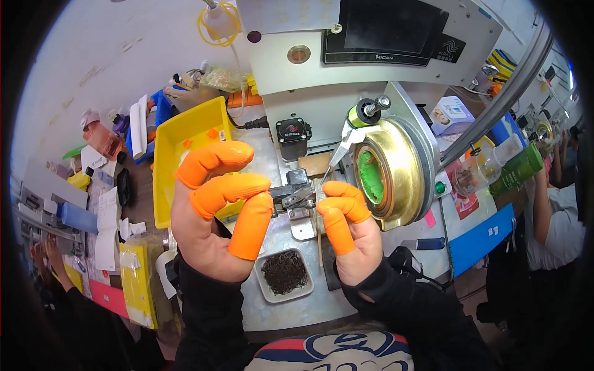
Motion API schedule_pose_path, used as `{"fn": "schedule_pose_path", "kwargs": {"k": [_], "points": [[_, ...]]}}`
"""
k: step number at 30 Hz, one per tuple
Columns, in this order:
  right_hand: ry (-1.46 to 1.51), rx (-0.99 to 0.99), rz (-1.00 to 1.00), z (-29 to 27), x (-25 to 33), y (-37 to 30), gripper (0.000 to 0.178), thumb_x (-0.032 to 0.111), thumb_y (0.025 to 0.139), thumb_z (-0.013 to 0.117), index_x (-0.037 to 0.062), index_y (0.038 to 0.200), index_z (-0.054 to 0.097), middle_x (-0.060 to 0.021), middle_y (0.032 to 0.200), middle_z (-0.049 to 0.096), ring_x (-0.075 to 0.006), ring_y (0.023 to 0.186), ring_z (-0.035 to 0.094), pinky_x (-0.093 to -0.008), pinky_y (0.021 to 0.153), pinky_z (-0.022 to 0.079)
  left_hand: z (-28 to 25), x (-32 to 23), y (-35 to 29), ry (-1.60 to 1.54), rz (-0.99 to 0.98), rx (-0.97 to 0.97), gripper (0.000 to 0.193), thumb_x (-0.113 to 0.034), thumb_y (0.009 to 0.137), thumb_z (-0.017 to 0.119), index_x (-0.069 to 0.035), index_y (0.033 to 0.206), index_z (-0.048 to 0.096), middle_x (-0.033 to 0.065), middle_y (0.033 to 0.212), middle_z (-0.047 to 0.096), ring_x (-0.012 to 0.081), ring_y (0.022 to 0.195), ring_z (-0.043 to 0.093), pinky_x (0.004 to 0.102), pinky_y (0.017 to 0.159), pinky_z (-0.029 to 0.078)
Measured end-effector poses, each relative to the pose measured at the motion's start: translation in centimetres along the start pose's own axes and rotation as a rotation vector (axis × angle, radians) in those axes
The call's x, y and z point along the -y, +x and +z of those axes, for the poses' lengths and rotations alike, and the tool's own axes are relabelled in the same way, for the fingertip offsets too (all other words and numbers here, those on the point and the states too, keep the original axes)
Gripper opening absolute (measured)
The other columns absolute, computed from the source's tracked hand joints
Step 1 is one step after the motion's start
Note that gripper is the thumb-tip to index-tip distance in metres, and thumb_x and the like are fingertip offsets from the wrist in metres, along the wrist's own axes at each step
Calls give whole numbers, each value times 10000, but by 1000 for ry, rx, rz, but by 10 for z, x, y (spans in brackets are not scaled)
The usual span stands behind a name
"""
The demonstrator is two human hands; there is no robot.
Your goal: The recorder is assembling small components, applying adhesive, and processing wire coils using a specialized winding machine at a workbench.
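Observation:
Orange rubber finger cots cover the working fingers of both my hands. My left hand (213,226) is just left of a small metal clamp (299,193), its thumb and index fingertips pressed together; anything between them is too small to make out. On the clamp's right side, my right hand (354,232) pinches thumb against fingers close to the jaws. What it holds there I cannot make out. Below and between my hands stands a white square dish (266,292), with a tangle of thin dark wire-like pieces (286,272) in it.
A brass-coloured wheel (405,176) on a grey machine (371,77) rises beyond my right hand. The yellow bin (168,145) stands behind my left hand. At right lie a knife-like tool with a dark blue handle (429,243) and a blue board (482,240). Other people sit at both sides.

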State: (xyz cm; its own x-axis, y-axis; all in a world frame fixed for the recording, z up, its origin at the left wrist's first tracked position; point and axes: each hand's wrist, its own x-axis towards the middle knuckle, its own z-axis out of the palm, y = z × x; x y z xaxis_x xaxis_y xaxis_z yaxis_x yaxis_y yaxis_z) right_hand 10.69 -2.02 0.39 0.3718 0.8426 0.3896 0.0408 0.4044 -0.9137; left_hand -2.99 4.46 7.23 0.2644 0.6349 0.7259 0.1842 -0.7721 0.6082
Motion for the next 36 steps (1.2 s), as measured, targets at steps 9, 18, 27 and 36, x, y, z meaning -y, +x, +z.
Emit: {"fn": "schedule_pose_path", "kwargs": {"k": [9, 18, 27, 36], "points": [[8, 209, 71, -8, 18, 6, 87, 37, 801, 508, -2, 875, 532, -111, 812, 559, -217, 766, 544, -272, 716, 415, -1, -4, -3, -91, -7, 57, 181, 16, 653, 597, -41, 824, 588, 110, 986, 519, 211, 907, 497, 308, 818, 367], [-137, 265, -166, -14, 26, -10, 101, -11, 766, 533, -3, 867, 536, -125, 866, 554, -236, 774, 539, -276, 706, 424, 0, -9, -5, -225, -84, 156, 168, 7, 665, 601, -34, 827, 583, 120, 981, 531, 203, 873, 523, 283, 761, 403], [-136, 234, -189, -22, 26, -6, 141, -24, 751, 557, 6, 888, 544, -142, 936, 551, -214, 818, 540, -268, 728, 418, -14, -15, -29, 68, -134, 550, 187, 17, 622, 633, -44, 794, 591, 95, 827, 559, 213, 761, 549, 286, 664, 425], [-76, 248, -112, -20, 21, -10, 142, -28, 750, 554, 18, 884, 552, -142, 960, 548, -194, 825, 543, -256, 725, 422, -16, 5, -80, 447, -167, 813, 308, -34, 597, 579, -118, 891, 614, 35, 850, 574, 223, 709, 529, 305, 622, 404]]}}
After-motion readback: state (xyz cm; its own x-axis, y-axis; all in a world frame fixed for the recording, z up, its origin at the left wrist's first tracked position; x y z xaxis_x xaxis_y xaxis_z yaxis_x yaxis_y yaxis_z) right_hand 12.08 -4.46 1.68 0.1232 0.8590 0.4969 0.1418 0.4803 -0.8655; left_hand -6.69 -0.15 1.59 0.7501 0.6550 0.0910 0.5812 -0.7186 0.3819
